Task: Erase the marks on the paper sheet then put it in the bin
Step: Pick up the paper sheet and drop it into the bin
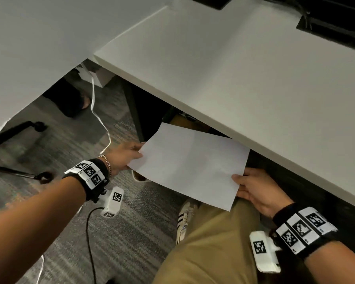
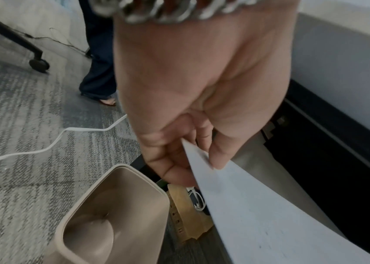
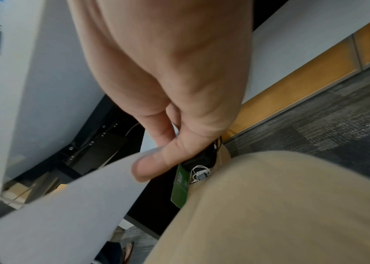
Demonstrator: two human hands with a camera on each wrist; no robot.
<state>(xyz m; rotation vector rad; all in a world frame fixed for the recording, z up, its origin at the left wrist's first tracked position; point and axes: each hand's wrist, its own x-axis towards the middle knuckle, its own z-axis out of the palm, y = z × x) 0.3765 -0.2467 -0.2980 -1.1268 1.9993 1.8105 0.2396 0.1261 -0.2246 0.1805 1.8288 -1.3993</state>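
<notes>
Bare forearms. Black wristbands [image 1: 89,174] both wrists, white tiles with black square codes. White camera pods [image 1: 113,201] below, black cable at 6 o'clock. Chain bracelet [image 1: 107,162] left. Khaki trousers [image 1: 211,247], striped white sneaker [image 1: 184,219].

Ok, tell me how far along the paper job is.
Erasing looks done: the paper sheet faces up nearly blank in the head view. In hand: the left hand and right hand each pinch an edge below the desk. Left: dropping it into the beige bin underneath.
</notes>
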